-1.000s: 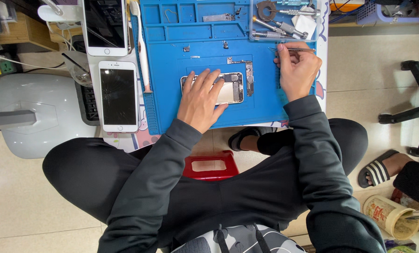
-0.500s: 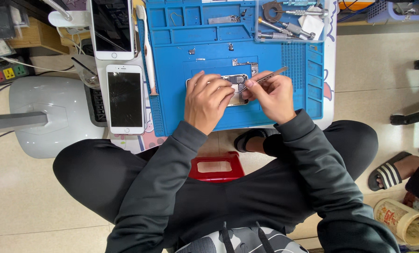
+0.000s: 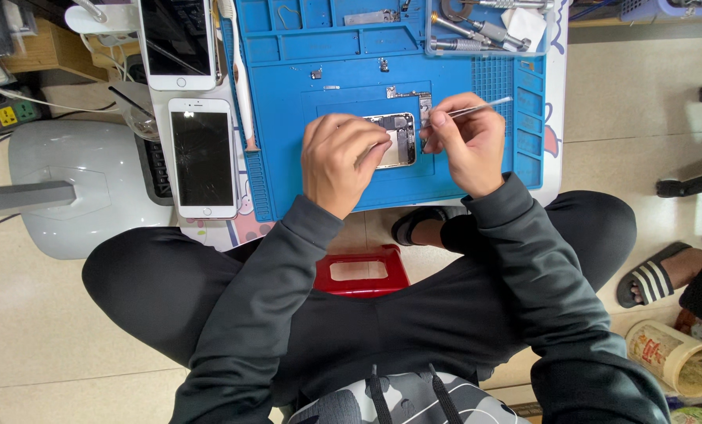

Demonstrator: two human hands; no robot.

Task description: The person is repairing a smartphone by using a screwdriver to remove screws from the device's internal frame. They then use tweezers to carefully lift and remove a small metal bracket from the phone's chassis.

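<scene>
My right hand (image 3: pixel 462 141) pinches a slim metal tool (image 3: pixel 476 107) between thumb and fingertips, closed tight on its shaft; the tip points down toward the opened phone (image 3: pixel 396 140), though I cannot tell whether it touches. The tool's free end sticks out away from me, up and to the right of my knuckles. My left hand (image 3: pixel 341 157) lies curled over the phone's left part, fingers bent and pressing down on it, so most of the phone body is hidden under them. The phone lies between my two hands on the blue work mat (image 3: pixel 304 118), its exposed insides showing just left of my right thumb. Beyond my right hand, at the mat's far edge, screwdrivers (image 3: pixel 476 31) rest in a tray. Well left of my left hand, off the mat, lie a white phone with a cracked screen (image 3: pixel 202 157) and another white phone (image 3: pixel 177 41) above it.
</scene>
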